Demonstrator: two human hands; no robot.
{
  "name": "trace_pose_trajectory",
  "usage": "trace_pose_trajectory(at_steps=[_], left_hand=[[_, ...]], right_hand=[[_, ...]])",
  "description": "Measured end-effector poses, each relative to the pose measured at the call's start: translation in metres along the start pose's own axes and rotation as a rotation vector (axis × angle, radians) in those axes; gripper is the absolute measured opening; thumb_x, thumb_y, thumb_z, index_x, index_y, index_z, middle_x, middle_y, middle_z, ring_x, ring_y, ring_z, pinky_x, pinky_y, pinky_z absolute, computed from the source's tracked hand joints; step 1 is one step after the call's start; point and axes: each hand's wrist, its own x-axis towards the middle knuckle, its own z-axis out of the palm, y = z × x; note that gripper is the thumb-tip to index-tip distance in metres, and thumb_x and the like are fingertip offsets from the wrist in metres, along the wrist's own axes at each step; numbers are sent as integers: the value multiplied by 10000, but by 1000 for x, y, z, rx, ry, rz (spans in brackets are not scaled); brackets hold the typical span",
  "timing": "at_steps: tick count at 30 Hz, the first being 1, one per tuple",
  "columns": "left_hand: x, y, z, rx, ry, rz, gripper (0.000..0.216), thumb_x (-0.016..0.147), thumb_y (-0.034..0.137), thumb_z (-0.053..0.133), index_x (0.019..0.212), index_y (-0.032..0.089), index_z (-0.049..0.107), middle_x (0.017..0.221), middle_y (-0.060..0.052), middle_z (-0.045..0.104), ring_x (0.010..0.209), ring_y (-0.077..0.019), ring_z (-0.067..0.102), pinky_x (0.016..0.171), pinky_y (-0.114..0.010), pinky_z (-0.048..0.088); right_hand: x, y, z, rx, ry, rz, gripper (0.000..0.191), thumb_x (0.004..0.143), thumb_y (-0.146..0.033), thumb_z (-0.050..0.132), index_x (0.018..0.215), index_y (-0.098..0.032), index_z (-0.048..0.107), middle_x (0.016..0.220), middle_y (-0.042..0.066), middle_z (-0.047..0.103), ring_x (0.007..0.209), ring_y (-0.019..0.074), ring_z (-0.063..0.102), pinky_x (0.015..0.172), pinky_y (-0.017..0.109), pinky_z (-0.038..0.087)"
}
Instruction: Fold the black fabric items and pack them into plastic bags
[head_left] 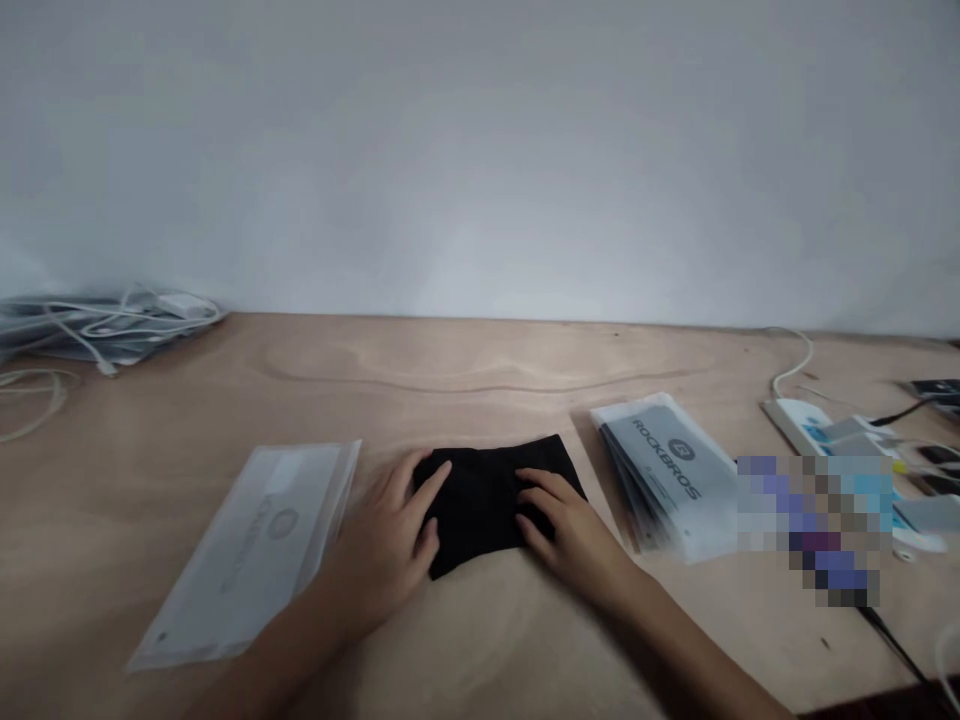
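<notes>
Both hands are held open and flat: the left hand (379, 555) and the right hand (574, 535) are pressed onto a folded black cloth (484, 505) on a plywood table (480, 370). A translucent plastic sleeve (255, 550) is laid at left, ROCKBROS packets (667, 470) at right, and white cables (112, 325) beyond, far left.

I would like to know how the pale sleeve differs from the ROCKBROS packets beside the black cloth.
The pale sleeve is a single flat packet, while the ROCKBROS packets form a fanned stack. The sleeve's print is faint; the packets carry bold dark lettering on grey. Both are plastic-looking packets on the wooden table.
</notes>
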Motion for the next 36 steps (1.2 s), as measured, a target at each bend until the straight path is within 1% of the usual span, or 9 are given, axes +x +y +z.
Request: trace_pose_trajectory(at_steps=[4, 9, 15, 21, 24, 28, 30, 33, 36], left_hand=[[15, 20, -1, 1, -83, 157, 631, 956, 348, 596, 1550, 282, 396, 1643, -111, 346, 1483, -361, 358, 1150, -576, 388], [21, 23, 11, 91, -224, 246, 618, 928, 131, 520, 1505, 345, 460, 1405, -87, 603, 1331, -318, 531, 1099, -568, 398], [12, 17, 6, 60, -43, 106, 698, 859, 58, 422, 1504, 324, 431, 1146, -71, 586, 950, -232, 641, 812, -378, 550], [5, 4, -16, 46, 142, -112, 184, 856, 182, 457, 989, 232, 574, 1001, -54, 606, 840, -224, 652, 698, -337, 534], [-3, -7, -30, 124, 56, -259, 120, 801, 234, 473, 883, 231, 560, 910, -59, 615, 743, -243, 640, 660, -376, 526], [-2, -14, -45, 112, -23, -265, 435, 786, 280, 514, 1210, 210, 588, 1152, -115, 668, 1055, -333, 654, 896, -480, 524], [8, -13, -45, 52, -42, -267, 441, 839, 345, 534, 1253, 199, 577, 1174, -120, 669, 1080, -329, 646, 918, -479, 522], [23, -12, -44, 11, -108, -297, 295, 886, 369, 521, 1091, 198, 647, 968, -86, 670, 883, -284, 667, 815, -445, 546], [19, -8, -58, -61, -113, -212, 179, 894, 295, 499, 958, 222, 650, 1006, -70, 650, 895, -242, 660, 817, -392, 547]], right_hand=[[4, -2, -1, -16, -4, -4, 194, 940, -162, 580, 1095, -188, 693, 1354, 142, 625, 1268, 283, 588, 1077, 486, 501], [5, -2, -2, -25, -5, -13, 206, 953, -156, 565, 1110, -159, 699, 1339, 158, 629, 1262, 280, 584, 1086, 468, 496], [5, -2, -5, -40, -3, -22, 185, 955, -162, 580, 1094, -170, 702, 1322, 139, 638, 1232, 262, 604, 1059, 438, 516], [8, 2, -4, -56, 35, -46, 166, 960, -191, 583, 1080, -208, 697, 1262, 96, 670, 1174, 226, 636, 1029, 396, 541], [11, 10, -6, -78, 106, -19, 209, 983, -219, 539, 1140, -216, 677, 1245, 109, 668, 1167, 243, 635, 1032, 430, 541], [20, 27, -9, -143, 216, 62, 331, 965, -234, 523, 1274, -168, 623, 1425, 188, 551, 1332, 365, 500, 1115, 601, 431], [26, 33, -9, -172, 238, 104, 312, 932, -222, 548, 1220, -143, 641, 1466, 211, 511, 1374, 405, 452, 1128, 628, 399], [32, 33, -11, -179, 249, 146, 160, 904, -197, 549, 1008, -171, 668, 1427, 199, 547, 1332, 395, 512, 1106, 604, 431], [28, 17, -30, -150, 241, 143, 92, 908, -210, 540, 932, -210, 628, 1285, 147, 650, 1174, 322, 640, 1009, 512, 530]])
